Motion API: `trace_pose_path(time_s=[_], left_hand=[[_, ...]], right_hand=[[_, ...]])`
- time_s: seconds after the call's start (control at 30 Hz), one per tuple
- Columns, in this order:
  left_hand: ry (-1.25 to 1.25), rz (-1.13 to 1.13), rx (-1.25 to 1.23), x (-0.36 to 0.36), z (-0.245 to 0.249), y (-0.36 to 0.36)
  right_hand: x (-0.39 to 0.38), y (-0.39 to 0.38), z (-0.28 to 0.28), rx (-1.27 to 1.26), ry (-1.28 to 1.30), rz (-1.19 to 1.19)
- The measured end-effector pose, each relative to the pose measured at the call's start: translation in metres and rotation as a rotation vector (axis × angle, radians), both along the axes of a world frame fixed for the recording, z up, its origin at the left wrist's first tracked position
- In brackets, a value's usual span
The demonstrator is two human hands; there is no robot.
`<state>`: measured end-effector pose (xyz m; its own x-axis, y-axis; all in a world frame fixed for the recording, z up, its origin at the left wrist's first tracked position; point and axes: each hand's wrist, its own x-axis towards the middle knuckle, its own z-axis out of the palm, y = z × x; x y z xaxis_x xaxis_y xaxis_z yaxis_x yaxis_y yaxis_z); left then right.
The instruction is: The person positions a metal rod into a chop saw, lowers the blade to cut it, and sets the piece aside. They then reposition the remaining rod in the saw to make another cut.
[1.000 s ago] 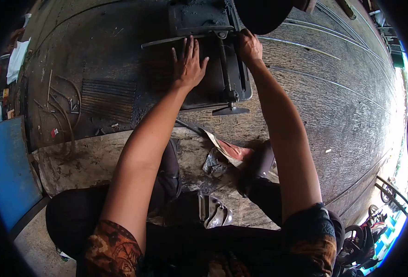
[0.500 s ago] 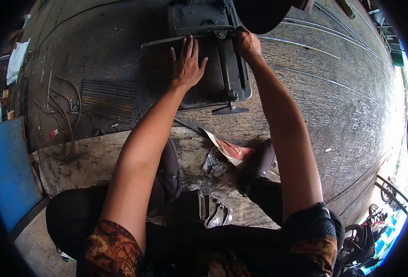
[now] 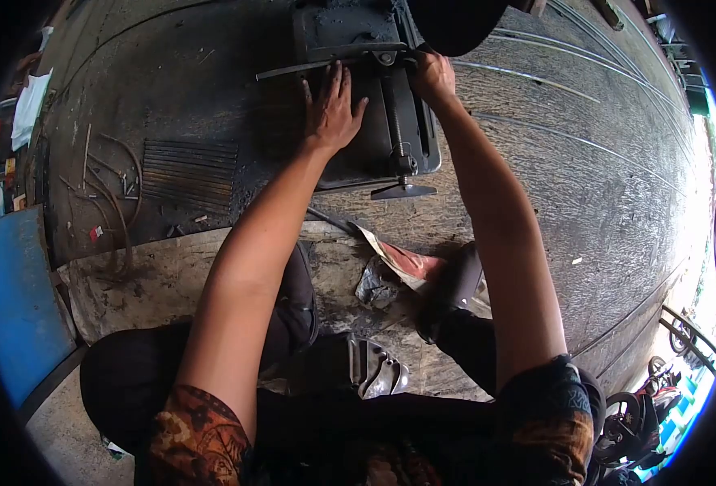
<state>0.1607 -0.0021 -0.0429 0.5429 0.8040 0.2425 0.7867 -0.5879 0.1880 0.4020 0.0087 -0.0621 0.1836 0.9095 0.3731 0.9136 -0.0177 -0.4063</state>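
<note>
A thin metal rod (image 3: 285, 72) lies across a dark cut-off machine's base (image 3: 350, 154), at the jaw of its screw clamp (image 3: 396, 121). My left hand (image 3: 331, 113) is open, palm down over the base, its fingertips against the rod beside the jaw. On the other side of the clamp, my right hand (image 3: 437, 77) is closed around the rod, its fingertips partly hidden. The clamp's T-shaped handle (image 3: 404, 192) points toward me. Above my right hand, a dark rounded shape (image 3: 459, 24) covers part of the machine.
Several cut rods (image 3: 188, 174) lie in a row at left, near bent strips (image 3: 119, 202) and small metal pieces. Long rods (image 3: 568, 53) stretch across the floor at right. A torn red-and-white sheet (image 3: 407, 263) lies between my feet. A blue panel (image 3: 22, 304) stands at left.
The rod's left end has shifted slightly to the right. Both hands keep nearly the same place, the left with its fingertips still at the rod.
</note>
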Motion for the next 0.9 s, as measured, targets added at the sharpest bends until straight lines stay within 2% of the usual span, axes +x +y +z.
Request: trace_pose_path(time_s=[0.13,0.27,0.47,0.53,0.63,0.9], left_hand=[[0.022,-0.013,-0.004,-0.002,0.004,0.0],[0.001,-0.01,-0.024,-0.003,0.004,0.003],[0.011,-0.009,-0.018,-0.001,0.003,0.001],[0.025,-0.017,-0.021,-0.003,0.005,-0.001],[-0.013,-0.052,-0.035,-0.006,0.013,-0.003],[0.024,-0.127,-0.096,-0.037,0.046,-0.058]], right_hand=[[0.002,-0.003,0.012,-0.107,-0.001,-0.05],[0.011,-0.007,0.013,-0.031,-0.036,-0.014],[0.004,-0.007,0.011,0.037,0.059,-0.025],[0.002,-0.01,0.006,0.005,0.024,0.084],[-0.013,-0.027,0.017,0.139,0.065,0.026],[-0.053,-0.103,0.065,0.176,0.128,0.005]])
